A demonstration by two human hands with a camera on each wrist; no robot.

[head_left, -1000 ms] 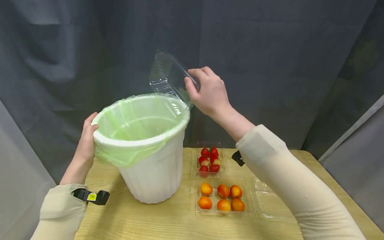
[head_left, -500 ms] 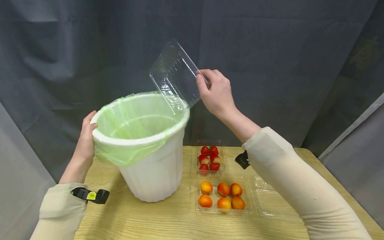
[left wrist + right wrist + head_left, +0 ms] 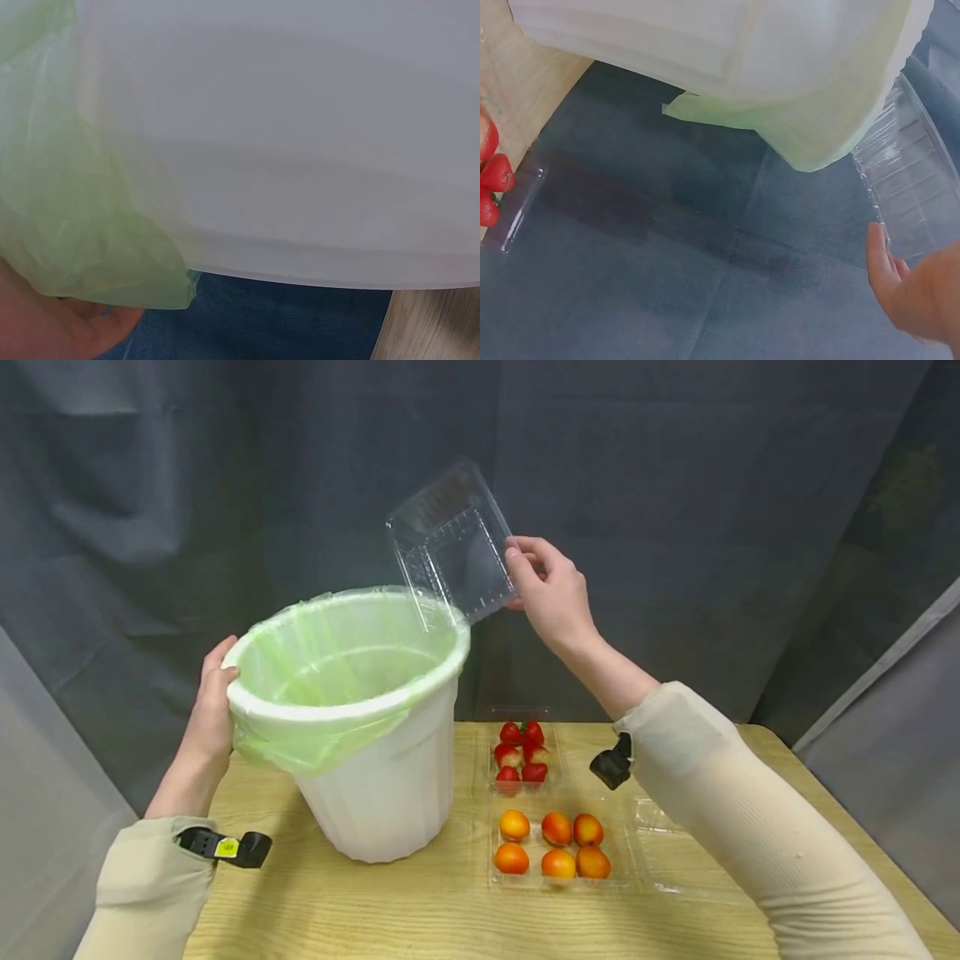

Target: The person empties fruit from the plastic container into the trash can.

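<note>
While your left hand (image 3: 210, 710) grips the white bin (image 3: 375, 777) by its near rim, your right hand (image 3: 551, 597) pinches the clear clamshell tray (image 3: 452, 547) by one edge, tilted, long axis pointing down toward the bin's far rim, just left of your fingers.

Bin (image 3: 382, 793): white, faintly ribbed down its side. Liner (image 3: 330, 747): pale translucent green, folded over the rim. Clamshell container (image 3: 453, 543): colourless and clear, fine ridged lines pressed into it. Strawberries (image 3: 522, 753): red, some with white patches and green tips. Round fruits (image 3: 551, 845): orange shading to red, six in number. Their trays (image 3: 660, 852): clear plastic. Table (image 3: 390, 910): light yellowish wood grain. Sleeves (image 3: 750, 827): cream, finely ribbed. Wrist straps (image 3: 225, 847): black, one carrying a yellow tag. Backdrop curtain (image 3: 675, 485): dark grey-blue.
</note>
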